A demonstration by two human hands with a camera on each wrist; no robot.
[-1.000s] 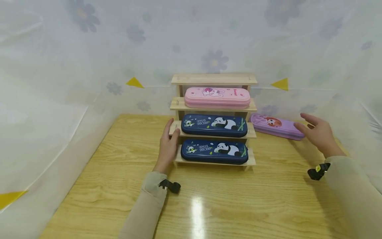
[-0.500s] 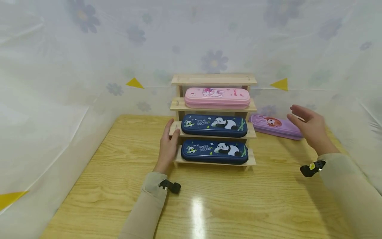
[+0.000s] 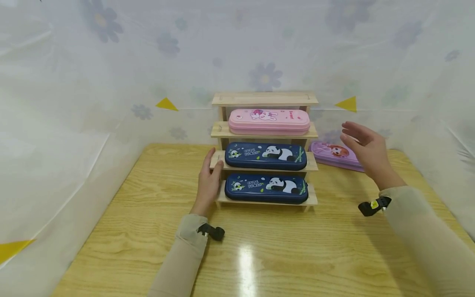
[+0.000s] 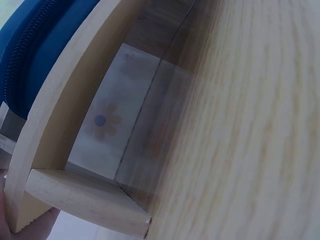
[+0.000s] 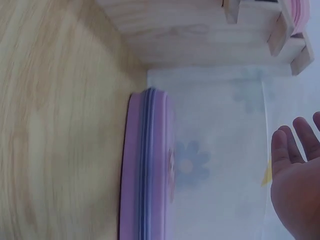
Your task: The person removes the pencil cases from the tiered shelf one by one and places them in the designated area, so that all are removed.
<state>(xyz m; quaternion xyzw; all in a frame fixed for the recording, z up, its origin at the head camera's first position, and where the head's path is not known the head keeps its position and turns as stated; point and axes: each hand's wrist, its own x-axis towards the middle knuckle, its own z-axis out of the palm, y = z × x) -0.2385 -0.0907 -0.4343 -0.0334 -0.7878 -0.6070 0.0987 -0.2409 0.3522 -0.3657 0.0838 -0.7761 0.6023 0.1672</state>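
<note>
A four-tier wooden rack [image 3: 265, 98] stands on the table. My left hand [image 3: 209, 181] holds its left side at the second shelf from the bottom; the left wrist view shows a bit of the hand at the shelf's corner. Two navy panda pencil cases [image 3: 266, 188] lie on the lower two shelves, and a pink rabbit pencil case [image 3: 269, 121] lies above them. My right hand [image 3: 371, 152] hovers right of the rack, fingers extended and holding nothing. Partly behind it, a purple pencil case [image 5: 145, 170] with a girl's picture lies on the table.
The wood-grain table [image 3: 237, 247] reaches back to white flower-patterned sheeting [image 3: 185, 53], which surrounds it at the back and sides. Yellow triangles [image 3: 346, 104] mark the sheeting. The rack's top shelf is bare.
My right hand has moved left and slightly up, away from the purple pencil case's right end toward the rack. My left hand, the rack and the pencil cases have stayed put.
</note>
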